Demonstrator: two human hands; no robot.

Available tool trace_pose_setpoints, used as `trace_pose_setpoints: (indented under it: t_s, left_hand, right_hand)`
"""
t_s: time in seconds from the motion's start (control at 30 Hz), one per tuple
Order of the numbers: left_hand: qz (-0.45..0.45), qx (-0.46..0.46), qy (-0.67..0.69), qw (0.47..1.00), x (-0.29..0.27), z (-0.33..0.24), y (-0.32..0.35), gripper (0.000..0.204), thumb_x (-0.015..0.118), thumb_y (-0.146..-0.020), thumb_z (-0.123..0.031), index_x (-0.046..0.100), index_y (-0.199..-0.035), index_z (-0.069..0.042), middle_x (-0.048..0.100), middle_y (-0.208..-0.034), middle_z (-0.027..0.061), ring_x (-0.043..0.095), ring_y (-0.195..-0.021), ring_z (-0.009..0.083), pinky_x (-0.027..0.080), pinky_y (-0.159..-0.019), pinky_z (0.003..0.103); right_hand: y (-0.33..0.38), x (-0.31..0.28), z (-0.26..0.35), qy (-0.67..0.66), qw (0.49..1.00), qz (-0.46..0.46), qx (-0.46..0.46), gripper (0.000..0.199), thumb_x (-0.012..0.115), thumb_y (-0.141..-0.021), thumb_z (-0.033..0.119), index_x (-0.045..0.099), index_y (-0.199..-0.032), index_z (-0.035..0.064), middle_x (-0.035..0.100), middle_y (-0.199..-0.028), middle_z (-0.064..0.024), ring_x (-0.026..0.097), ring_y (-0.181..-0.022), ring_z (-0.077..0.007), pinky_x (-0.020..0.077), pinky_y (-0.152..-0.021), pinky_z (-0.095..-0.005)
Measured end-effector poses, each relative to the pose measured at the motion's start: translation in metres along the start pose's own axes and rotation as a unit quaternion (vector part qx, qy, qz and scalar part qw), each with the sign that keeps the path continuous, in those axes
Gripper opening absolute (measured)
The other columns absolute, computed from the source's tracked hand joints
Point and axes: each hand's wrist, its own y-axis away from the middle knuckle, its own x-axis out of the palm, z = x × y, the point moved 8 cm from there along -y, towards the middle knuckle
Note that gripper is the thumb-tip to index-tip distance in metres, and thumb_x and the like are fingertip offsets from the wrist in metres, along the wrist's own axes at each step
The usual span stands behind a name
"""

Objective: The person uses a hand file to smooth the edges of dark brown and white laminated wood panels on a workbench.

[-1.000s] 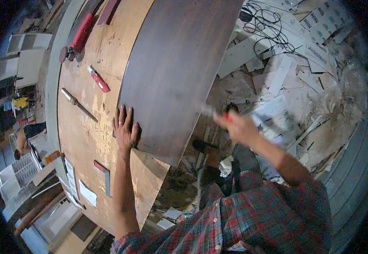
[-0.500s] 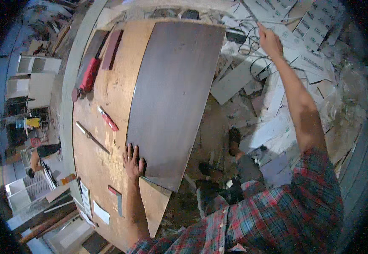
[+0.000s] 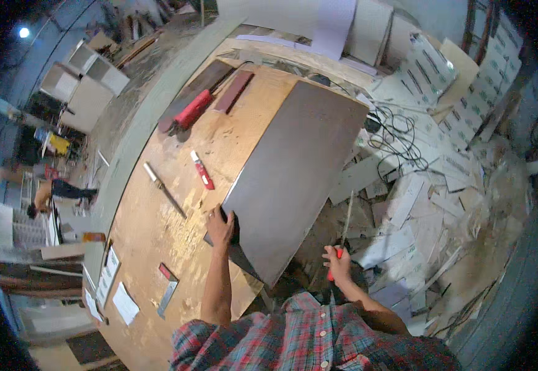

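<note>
A long dark grey-brown panel (image 3: 300, 161) lies along the right side of a wooden worktable (image 3: 151, 247). My left hand (image 3: 220, 229) is closed on its left edge near the close end, where a dark gap shows beneath. My right hand (image 3: 338, 264), right of the panel and off the table, is wrapped round the red handle of a file-like tool (image 3: 349, 213) with a long thin blade pointing away from me. Left of the panel lie a red and white utility knife (image 3: 202, 170), a thin tool with a pale handle (image 3: 163, 188) and a small square (image 3: 168, 290) with a red stock.
A red power tool (image 3: 191, 113) and a maroon strip (image 3: 235, 91) lie farther up the table. Paper sheets (image 3: 124, 303) sit near its left edge. Black cable (image 3: 399, 142) and board offcuts (image 3: 405, 198) cover the floor at right. Another person (image 3: 49, 195) bends over at far left.
My right hand has come down and toward me with the tool, from far right to beside the panel's near end. My left hand has gone from lying on the panel to gripping its edge. The view has turned.
</note>
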Motion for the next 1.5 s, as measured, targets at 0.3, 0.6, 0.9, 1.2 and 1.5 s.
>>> trace_pose_setpoints:
  t_s: [0.3,0.6,0.9,1.2,1.5]
  left_hand:
    - [0.042,-0.001,0.111,0.993,-0.005,0.01,0.001,0.043,0.065,-0.091,-0.041,0.07,-0.108,-0.002,0.066,-0.107,0.0217,0.063,-0.103,0.0391,0.052,-0.088,0.048]
    - [0.092,-0.028,0.206,0.974,0.001,-0.026,0.059,0.039,0.064,-0.092,-0.038,0.068,-0.105,-0.001,0.069,-0.101,0.0217,0.065,-0.098,0.0394,0.052,-0.087,0.048]
    - [0.197,-0.081,0.254,0.943,0.026,-0.054,0.062,0.069,0.051,-0.094,-0.062,0.072,-0.098,0.003,0.072,-0.094,0.0291,0.069,-0.096,0.0435,0.052,-0.086,0.048]
    - [0.246,-0.114,0.304,0.913,0.05,-0.071,0.052,0.077,0.047,-0.096,-0.065,0.073,-0.106,0.007,0.071,-0.102,0.0325,0.068,-0.103,0.0454,0.051,-0.093,0.047]
    - [0.168,-0.107,0.235,0.951,0.007,-0.123,0.122,0.075,0.048,-0.098,-0.061,0.069,-0.101,0.011,0.067,-0.102,0.0358,0.066,-0.1,0.049,0.05,-0.089,0.051]
  right_hand:
    - [0.011,0.067,-0.02,-0.011,0.999,-0.008,-0.03,0.037,0.074,-0.095,0.028,0.046,-0.109,0.0087,0.059,-0.096,-0.0065,0.063,-0.081,-0.0183,0.0582,-0.067,-0.0373]
    - [0.001,-0.021,-0.027,-0.059,0.981,-0.168,-0.081,0.028,0.073,-0.096,0.032,0.055,-0.102,0.0119,0.055,-0.082,0.0024,0.052,-0.07,-0.0112,0.0439,-0.061,-0.031]
    - [0.021,-0.038,0.053,-0.034,0.996,-0.052,-0.068,0.026,0.071,-0.097,0.034,0.064,-0.096,0.0095,0.059,-0.083,0.0027,0.055,-0.066,-0.0094,0.0446,-0.056,-0.029]
    - [-0.001,-0.059,0.061,-0.032,0.998,0.033,-0.031,0.03,0.068,-0.099,0.033,0.052,-0.081,0.0148,0.044,-0.062,0.0032,0.044,-0.045,-0.0126,0.0388,-0.044,-0.0322]
    - [0.002,-0.102,0.103,0.05,0.993,0.105,-0.023,0.028,0.066,-0.099,0.032,0.05,-0.082,0.0172,0.045,-0.063,0.0045,0.043,-0.045,-0.0107,0.0373,-0.043,-0.0305]
